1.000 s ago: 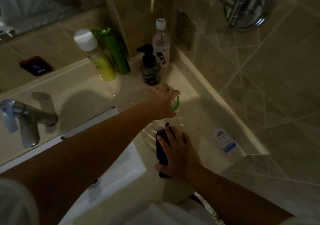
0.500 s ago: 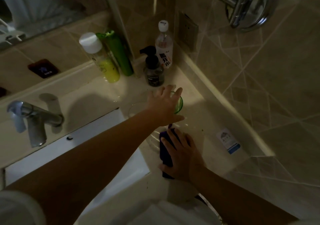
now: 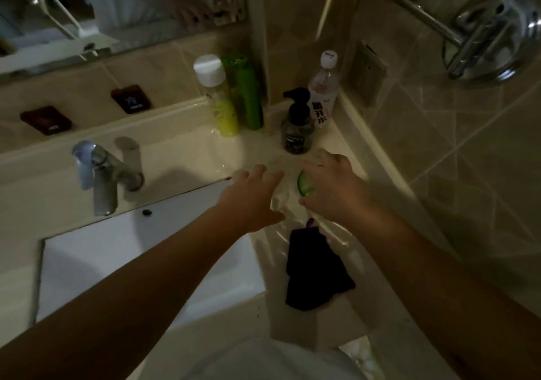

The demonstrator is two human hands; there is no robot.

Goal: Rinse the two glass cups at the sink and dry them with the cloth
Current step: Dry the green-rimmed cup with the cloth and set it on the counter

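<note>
On the counter right of the sink stand two cups. My right hand (image 3: 330,186) curls over the green glass cup (image 3: 304,186), thumb below its rim. Just left of it is the clear glass cup (image 3: 279,196), faint in the dim light. My left hand (image 3: 251,196) reaches beside it with fingers spread; I cannot tell whether it touches the cup. The dark purple cloth (image 3: 314,271) lies loose on a clear glass tray (image 3: 349,243), nearer to me than both hands.
The white sink basin (image 3: 140,259) lies at the lower left, under the chrome faucet (image 3: 105,174). A black pump bottle (image 3: 297,129), a water bottle (image 3: 322,98) and two green bottles (image 3: 231,98) stand in the back corner. The tiled wall borders the counter on the right.
My right hand has let go of the cloth and moved forward onto the green cup. My left hand has come off the green cup and shifted left to the clear cup.
</note>
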